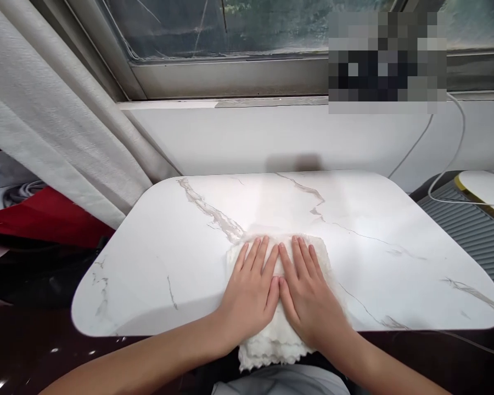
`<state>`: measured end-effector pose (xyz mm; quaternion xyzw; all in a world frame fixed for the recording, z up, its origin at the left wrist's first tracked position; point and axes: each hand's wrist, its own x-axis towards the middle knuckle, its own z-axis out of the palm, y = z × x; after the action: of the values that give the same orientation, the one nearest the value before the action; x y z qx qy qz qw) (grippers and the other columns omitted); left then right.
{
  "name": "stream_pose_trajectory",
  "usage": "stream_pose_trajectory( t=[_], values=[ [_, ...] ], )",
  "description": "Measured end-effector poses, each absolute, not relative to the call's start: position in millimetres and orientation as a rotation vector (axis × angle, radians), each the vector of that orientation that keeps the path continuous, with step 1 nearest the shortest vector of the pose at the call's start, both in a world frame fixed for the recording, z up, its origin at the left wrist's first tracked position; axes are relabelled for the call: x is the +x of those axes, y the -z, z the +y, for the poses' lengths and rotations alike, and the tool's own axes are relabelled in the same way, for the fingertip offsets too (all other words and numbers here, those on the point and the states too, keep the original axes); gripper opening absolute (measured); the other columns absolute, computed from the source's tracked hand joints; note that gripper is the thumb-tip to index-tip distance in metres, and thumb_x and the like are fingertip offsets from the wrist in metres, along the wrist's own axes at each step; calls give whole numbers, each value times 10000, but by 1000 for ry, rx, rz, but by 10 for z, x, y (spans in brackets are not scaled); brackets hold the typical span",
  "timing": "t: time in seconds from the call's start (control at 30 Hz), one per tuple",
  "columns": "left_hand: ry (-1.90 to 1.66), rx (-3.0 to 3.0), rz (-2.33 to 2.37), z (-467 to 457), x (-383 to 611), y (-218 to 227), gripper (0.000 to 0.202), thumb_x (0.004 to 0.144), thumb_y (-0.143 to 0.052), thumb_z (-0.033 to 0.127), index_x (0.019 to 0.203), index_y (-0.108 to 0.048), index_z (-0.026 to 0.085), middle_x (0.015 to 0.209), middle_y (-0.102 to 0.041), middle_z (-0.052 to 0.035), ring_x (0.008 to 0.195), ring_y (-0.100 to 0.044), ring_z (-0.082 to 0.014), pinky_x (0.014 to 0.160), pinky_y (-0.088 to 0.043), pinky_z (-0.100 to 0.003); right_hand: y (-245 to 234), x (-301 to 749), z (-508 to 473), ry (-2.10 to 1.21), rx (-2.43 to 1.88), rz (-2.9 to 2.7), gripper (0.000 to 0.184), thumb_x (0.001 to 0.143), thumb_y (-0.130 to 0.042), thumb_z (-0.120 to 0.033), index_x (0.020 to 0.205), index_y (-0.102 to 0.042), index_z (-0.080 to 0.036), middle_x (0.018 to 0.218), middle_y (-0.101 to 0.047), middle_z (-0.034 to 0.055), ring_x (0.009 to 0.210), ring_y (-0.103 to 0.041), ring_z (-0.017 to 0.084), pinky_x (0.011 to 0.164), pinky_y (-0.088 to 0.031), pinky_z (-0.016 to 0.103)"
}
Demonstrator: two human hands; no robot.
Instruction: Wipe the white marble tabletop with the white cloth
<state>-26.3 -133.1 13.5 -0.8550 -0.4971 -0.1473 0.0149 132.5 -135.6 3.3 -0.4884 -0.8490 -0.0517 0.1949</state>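
A white fluffy towel lies folded on the near middle of a white marble table, its near end hanging over the table's front edge. My left hand lies flat on the towel's left half, fingers stretched out and pointing away from me. Right beside it, my right hand lies flat on the towel's right half, thumbs nearly touching. Both hands press on the cloth and hold nothing.
A grey curtain hangs at the left, reaching the table's far left corner. A white wall and a window sill run behind the table. White cables and a grey ribbed appliance stand at the right. Red fabric lies at the left.
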Motion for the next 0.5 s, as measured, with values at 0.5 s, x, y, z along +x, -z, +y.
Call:
stream_pose_trajectory(
  t=[0.5],
  values=[
    [435, -2468, -1837, -744, -778, -96, 502, 978, -294, 246, 1429, -423, 68, 1510, -423, -170, 1432, -338, -280, 1201, -237, -505, -71, 770, -446, -137, -1238, -2526, 575, 973, -319, -300, 1485, -377, -46, 1539, -365, 199, 1454, -268, 318, 1198, -181, 531]
  ],
)
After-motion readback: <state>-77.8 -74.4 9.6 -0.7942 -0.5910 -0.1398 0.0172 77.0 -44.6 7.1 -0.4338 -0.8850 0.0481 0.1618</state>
